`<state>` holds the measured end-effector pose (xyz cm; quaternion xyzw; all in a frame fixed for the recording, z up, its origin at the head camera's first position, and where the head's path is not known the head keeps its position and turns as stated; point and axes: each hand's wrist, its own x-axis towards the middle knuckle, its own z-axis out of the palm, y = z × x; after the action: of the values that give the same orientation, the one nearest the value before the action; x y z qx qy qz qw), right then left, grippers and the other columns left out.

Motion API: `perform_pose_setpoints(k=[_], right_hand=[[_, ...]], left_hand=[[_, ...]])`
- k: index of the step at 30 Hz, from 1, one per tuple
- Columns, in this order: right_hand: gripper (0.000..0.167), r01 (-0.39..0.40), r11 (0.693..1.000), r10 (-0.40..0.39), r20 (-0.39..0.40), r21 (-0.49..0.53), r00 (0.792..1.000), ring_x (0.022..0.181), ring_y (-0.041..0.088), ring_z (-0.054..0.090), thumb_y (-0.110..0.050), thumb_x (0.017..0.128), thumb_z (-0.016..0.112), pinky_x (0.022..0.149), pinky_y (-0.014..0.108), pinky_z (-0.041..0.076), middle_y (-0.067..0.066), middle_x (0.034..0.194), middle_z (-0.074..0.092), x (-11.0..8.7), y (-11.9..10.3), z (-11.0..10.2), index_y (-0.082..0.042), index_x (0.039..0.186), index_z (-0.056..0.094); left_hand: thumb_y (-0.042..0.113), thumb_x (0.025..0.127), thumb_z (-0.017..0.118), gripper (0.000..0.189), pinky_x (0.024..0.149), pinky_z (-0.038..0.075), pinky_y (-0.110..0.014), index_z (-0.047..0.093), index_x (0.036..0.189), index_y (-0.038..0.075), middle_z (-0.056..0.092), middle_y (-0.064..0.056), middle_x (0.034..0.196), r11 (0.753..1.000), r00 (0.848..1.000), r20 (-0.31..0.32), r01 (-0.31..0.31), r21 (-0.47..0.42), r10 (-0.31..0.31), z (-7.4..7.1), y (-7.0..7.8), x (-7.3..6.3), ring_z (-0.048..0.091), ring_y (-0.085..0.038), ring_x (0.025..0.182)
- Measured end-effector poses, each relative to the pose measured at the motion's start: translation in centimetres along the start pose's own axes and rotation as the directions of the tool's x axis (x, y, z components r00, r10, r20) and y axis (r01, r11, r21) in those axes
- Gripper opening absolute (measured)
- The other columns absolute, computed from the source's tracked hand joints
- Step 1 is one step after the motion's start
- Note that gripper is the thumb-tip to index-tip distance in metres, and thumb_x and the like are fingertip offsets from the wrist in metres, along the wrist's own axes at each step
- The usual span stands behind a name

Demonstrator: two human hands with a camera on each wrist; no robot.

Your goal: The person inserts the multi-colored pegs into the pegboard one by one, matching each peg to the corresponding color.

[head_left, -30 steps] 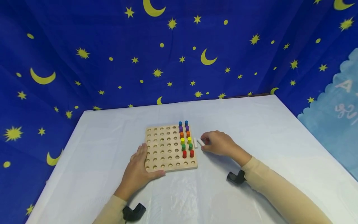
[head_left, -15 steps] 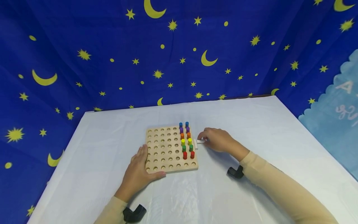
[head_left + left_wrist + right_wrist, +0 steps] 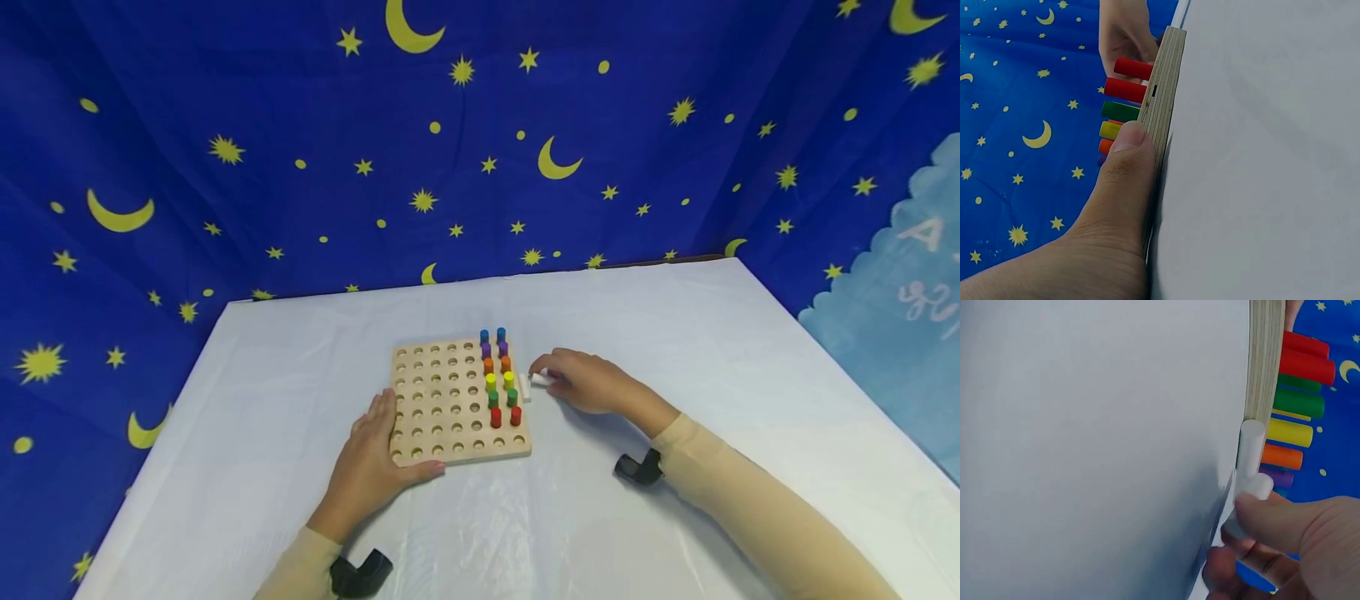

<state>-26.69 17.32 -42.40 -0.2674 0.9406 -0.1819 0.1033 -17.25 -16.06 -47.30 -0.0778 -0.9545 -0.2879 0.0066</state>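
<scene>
A wooden pegboard [image 3: 437,410] lies on the table, with two columns of upright pegs at its right side: blue, purple, orange, yellow, green and red. My left hand [image 3: 365,467] rests against its near left corner, fingers along the left edge and a straight thumb [image 3: 1124,169] against the front edge. Beside the board's right edge, my right hand [image 3: 592,382] pinches a white peg [image 3: 1256,485] between thumb and fingers. Another white peg [image 3: 524,387] lies along that edge. In the right wrist view, the held peg's end overlaps this lying peg [image 3: 1250,444]; contact is unclear.
White sheeting covers the table [image 3: 300,358]. Behind it hangs a blue cloth [image 3: 337,108] with yellow moons and stars. A black device [image 3: 362,573] is worn at the left wrist, another black device [image 3: 637,468] at the right.
The right hand shifts slightly left, then a little back, and the white peg in it turns from slanted to nearly crosswise, then tilts slightly. The left hand and pegboard stay put.
</scene>
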Motion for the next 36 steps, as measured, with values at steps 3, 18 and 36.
perform_pose_setpoints(k=[3, 18, 36], right_hand=[[0.031, 0.021, 0.996, -0.017, -0.041, 0.088, 0.999, 0.088, 0.014, 0.059, -0.013, 0.095, 0.067, 0.080, 0.035, 0.053, 0.000, 0.104, 0.067, -0.3, 0.2, -0.1, -0.018, 0.125, 0.061], [0.027, 0.034, 0.907, 0.038, -0.161, 0.421, 0.986, 0.055, 0.012, 0.051, -0.017, 0.086, 0.078, 0.052, 0.024, 0.048, -0.001, 0.094, 0.069, -2.4, -1.9, -0.2, -0.017, 0.106, 0.060], [0.021, 0.187, 0.936, -0.137, -0.181, 0.298, 0.974, 0.055, 0.000, 0.051, -0.019, 0.085, 0.078, 0.050, 0.017, 0.043, -0.014, 0.086, 0.074, -3.7, -7.1, 3.7, -0.023, 0.100, 0.064]], left_hand=[[0.078, 0.063, 0.075, 0.139, 0.123, 0.022, -0.056, 0.014, 0.156, -0.005, 0.018, -0.023, 0.163, 1.000, 1.000, -0.003, -0.003, 0.002, 0.003, 0.0, 0.0, 0.0, 0.019, -0.039, 0.152], [0.079, 0.062, 0.074, 0.140, 0.122, 0.023, -0.057, 0.014, 0.156, -0.005, 0.019, -0.023, 0.163, 1.000, 1.000, -0.008, -0.004, 0.007, 0.004, -0.1, -0.1, 0.0, 0.020, -0.040, 0.152], [0.079, 0.063, 0.074, 0.140, 0.121, 0.024, -0.059, 0.013, 0.156, -0.005, 0.017, -0.023, 0.164, 1.000, 1.000, -0.002, 0.001, 0.005, -0.001, 0.0, 0.0, 0.0, 0.019, -0.040, 0.152]])
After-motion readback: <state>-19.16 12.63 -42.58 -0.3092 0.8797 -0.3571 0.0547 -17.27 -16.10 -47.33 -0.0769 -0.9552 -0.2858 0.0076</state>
